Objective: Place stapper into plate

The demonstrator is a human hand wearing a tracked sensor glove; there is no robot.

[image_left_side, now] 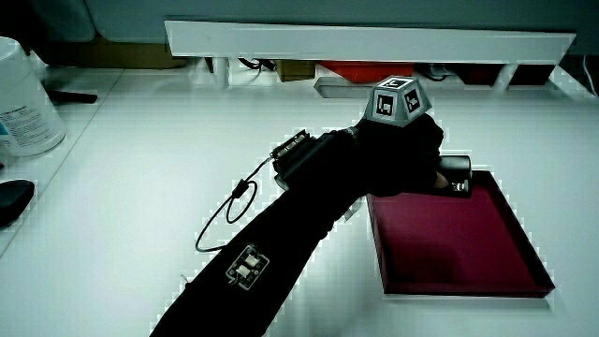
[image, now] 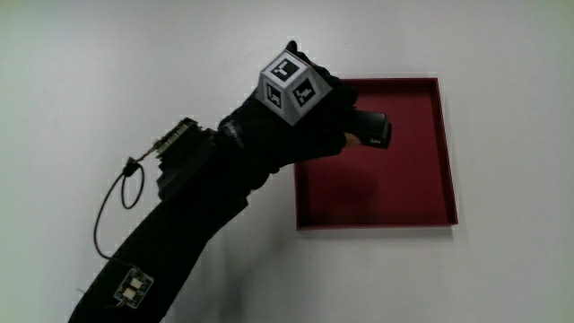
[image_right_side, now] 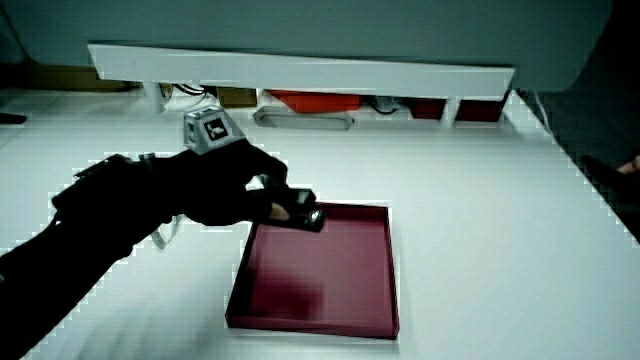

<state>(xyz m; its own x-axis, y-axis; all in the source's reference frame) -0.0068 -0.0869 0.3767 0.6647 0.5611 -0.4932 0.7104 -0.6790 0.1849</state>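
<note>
Main view shows my hand (image: 300, 126) over the red plate (image: 430, 215), fingers (image: 345, 141) curled around the black stapler (image: 372, 128) at the corner farthest from me. I should lower it flat inside the rim before letting go. Nothing else lies in the plate on the white bench (image: 502, 54).

White table (image_left_side: 140, 187) with low white partition (image_left_side: 374, 39) at its edge.

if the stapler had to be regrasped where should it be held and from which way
Probably around its body, from above. The hand already wraps one end, and the free end of the stapler sticks out over the red tray, so a top-down grip across the narrow sides looks clear.
</note>
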